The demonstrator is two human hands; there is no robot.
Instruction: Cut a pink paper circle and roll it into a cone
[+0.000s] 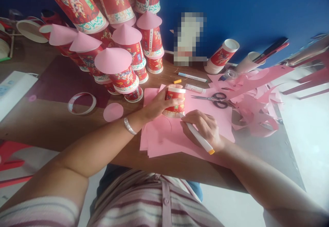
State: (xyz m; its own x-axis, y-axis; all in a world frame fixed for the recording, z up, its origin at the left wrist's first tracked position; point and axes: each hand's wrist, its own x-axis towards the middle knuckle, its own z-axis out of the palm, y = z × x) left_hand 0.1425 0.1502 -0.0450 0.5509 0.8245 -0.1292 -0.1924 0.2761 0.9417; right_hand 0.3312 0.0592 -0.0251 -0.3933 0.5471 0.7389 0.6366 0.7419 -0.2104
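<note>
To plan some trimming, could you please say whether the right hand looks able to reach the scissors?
Probably yes, once free: the right hand holds a marker, but the scissors lie uncovered nearby.

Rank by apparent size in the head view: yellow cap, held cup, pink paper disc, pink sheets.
1. Pink sheets
2. Held cup, partly covered by the left hand
3. Pink paper disc
4. Yellow cap

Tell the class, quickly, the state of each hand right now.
Left hand: closed, holding the red cup.
Right hand: closed, holding the orange-ended white marker.
</note>
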